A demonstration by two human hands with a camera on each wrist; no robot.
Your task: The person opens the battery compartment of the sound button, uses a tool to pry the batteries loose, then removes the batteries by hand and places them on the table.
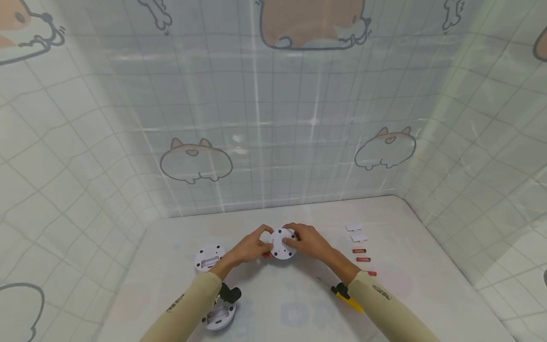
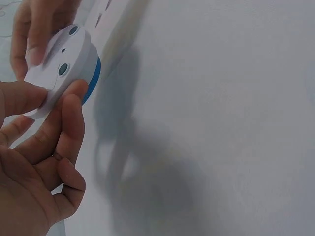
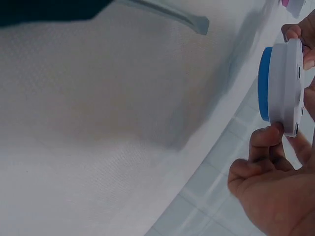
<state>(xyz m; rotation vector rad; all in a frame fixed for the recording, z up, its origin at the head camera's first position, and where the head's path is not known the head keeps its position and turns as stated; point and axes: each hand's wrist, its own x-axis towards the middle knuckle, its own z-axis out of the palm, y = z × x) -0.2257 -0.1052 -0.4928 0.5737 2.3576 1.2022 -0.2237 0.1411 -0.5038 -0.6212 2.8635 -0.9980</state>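
Note:
Both hands hold a round white battery device [image 1: 282, 252] above the table, its back with several dark rubber feet turned up. Its underside carries a blue disc [image 3: 264, 83], visible in both wrist views. My left hand [image 1: 251, 248] pinches the rim, with the thumb on the back and fingers curled beneath. On the opposite side my right hand [image 1: 311, 241] grips the edge, its thumb lying across the back. That thumb and the fingers cover part of the back.
Two more round white devices, one farther [image 1: 204, 256] and one nearer [image 1: 219, 325], lie at the left with open battery compartments. To the right are two white covers [image 1: 359, 238], several red batteries [image 1: 363, 259] and a yellow-and-black screwdriver [image 1: 351, 302], partly under the right forearm.

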